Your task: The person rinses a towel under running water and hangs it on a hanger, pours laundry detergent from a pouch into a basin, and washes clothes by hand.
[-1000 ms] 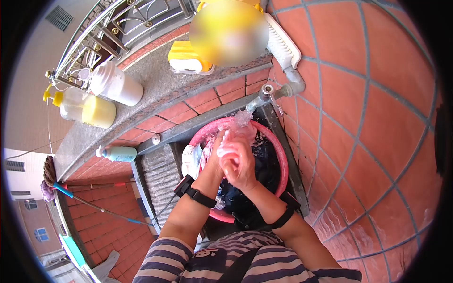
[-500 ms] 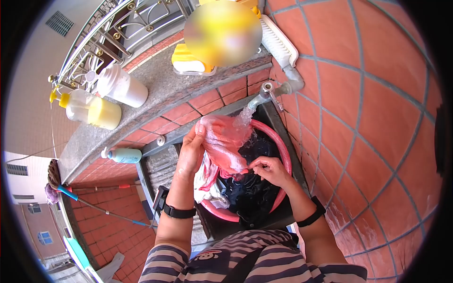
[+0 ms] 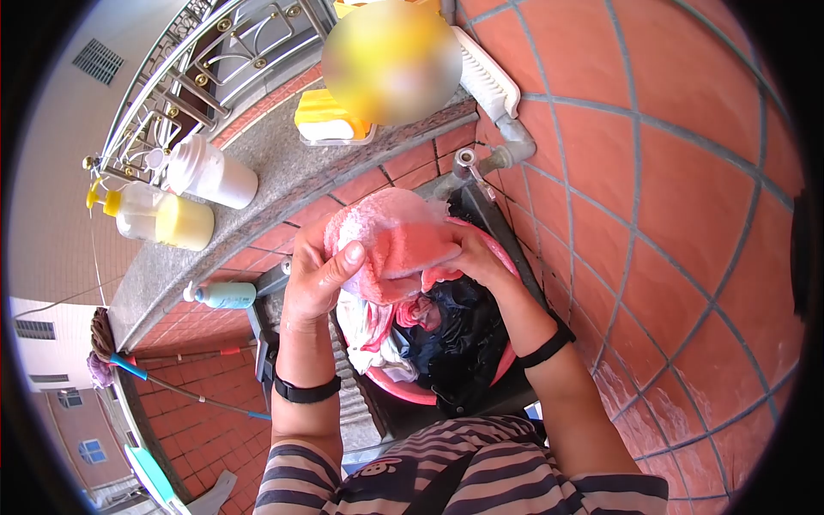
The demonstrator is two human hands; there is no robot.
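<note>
A wet pink cloth is held up between both hands, over a pink basin. My left hand grips the cloth's left side, with the thumb on its front. On the right edge of the cloth, my right hand has its fingers closed, partly hidden by the fabric. Dark wet clothing and white and pink clothing lie in the basin below. The metal tap is just beyond the cloth, whose top hides the area below the spout.
On the stone ledge stand a pump bottle, a white container and a yellow item in a tray. A light blue bottle is left of the sink. A tiled wall rises on the right.
The pink cloth is higher and more spread out. My left hand has moved left; my right hand has moved up and now holds the cloth's right edge. The view has shifted slightly.
</note>
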